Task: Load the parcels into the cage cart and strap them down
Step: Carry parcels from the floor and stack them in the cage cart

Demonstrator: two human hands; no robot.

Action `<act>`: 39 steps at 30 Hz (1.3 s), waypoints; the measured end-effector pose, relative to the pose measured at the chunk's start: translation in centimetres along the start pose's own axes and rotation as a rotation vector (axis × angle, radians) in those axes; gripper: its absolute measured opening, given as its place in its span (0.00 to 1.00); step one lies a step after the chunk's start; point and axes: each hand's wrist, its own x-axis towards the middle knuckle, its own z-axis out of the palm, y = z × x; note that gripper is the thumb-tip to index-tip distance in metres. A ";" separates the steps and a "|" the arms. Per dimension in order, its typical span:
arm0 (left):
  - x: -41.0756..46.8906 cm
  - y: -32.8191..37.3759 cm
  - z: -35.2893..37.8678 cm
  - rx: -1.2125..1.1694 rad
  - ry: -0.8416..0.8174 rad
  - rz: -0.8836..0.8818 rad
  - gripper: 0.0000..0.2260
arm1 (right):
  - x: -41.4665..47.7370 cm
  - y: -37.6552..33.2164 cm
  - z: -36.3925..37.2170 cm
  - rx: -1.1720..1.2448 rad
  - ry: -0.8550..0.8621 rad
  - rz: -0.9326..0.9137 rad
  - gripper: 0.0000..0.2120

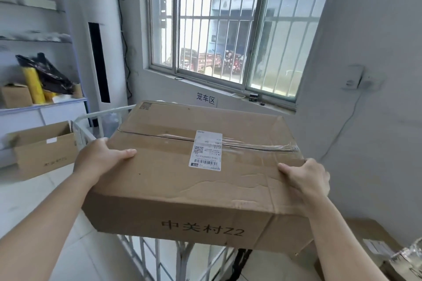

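A large brown cardboard parcel, taped across the top and bearing a white shipping label, hangs in the air above the white wire cage cart. My left hand grips its left edge, thumb lying on top. On the right edge, my right hand holds it the same way. The cart's rail shows behind the box at left and its bars below the box. A black strap hangs inside the cart under the parcel. Another labelled parcel lies at the lower right.
An open cardboard box sits on the floor to the left of the cart. Behind it are white shelves with yellow rolls and a small carton. A tall white air conditioner stands at the wall beside a barred window.
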 end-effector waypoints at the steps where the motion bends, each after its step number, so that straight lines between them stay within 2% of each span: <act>1: 1.5 -0.5 0.0 -0.001 -0.010 -0.001 0.39 | 0.3 -1.0 1.1 -0.006 0.002 -0.001 0.34; 8: 14.1 -2.6 0.0 0.020 -0.059 0.072 0.31 | 1.5 -7.5 8.9 -0.035 0.065 0.074 0.34; 12: 21.5 -3.0 0.2 0.015 -0.133 0.091 0.37 | 1.8 -10.8 12.6 -0.046 0.119 0.141 0.34; 15: 26.3 -2.6 1.0 0.029 -0.157 0.135 0.31 | 2.5 -12.9 14.8 -0.058 0.144 0.183 0.34; 19: 31.7 -2.0 3.1 -0.001 -0.246 0.131 0.36 | 4.3 -14.5 17.6 -0.072 0.161 0.234 0.34; 29: 43.8 0.0 13.1 0.009 -0.330 0.146 0.31 | 13.9 -16.3 25.1 -0.081 0.138 0.344 0.36; 32: 47.0 0.1 16.3 0.035 -0.386 0.131 0.26 | 16.2 -16.4 27.4 -0.108 0.123 0.389 0.34; 35: 50.2 -0.2 19.8 0.029 -0.448 0.098 0.27 | 18.1 -16.2 29.8 -0.137 0.098 0.449 0.33; 39: 54.6 -0.8 25.3 0.061 -0.548 0.105 0.21 | 20.2 -15.7 33.3 -0.183 0.106 0.531 0.33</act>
